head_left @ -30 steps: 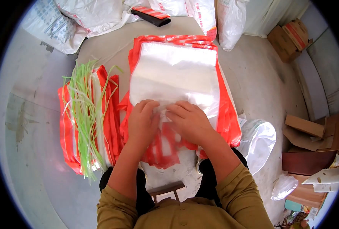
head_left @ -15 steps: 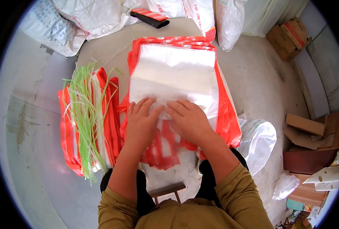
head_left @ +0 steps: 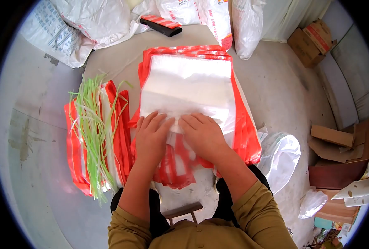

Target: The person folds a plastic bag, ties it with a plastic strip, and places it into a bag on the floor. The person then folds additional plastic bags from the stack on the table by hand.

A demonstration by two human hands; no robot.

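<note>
In front of me lies a stack of red and white plastic bags (head_left: 188,85), a shiny white panel uppermost and red edges fanned out at the sides. My left hand (head_left: 150,135) rests palm down on the near part of the top bag, fingers a little apart. Beside it, my right hand (head_left: 203,135) presses on the same bag, its fingers stretched forward and slightly bent. Both thumbs point inward with a small gap between the hands. Clear and red film (head_left: 176,166) hangs crumpled below them, over the near edge. The undersides of my fingers are hidden.
On the left stands a bundle of red-striped bags (head_left: 76,153) with green and white plastic strips (head_left: 92,141) draped over it. A black-and-red-striped roll (head_left: 161,25) lies at the table's (head_left: 114,62) far end. White sacks (head_left: 93,20) stand behind; cardboard boxes (head_left: 334,141) are at right.
My view has tilted slightly, so the bags and table sit a little lower in the picture. Both hands stay on the top bag, with hardly any movement against it.
</note>
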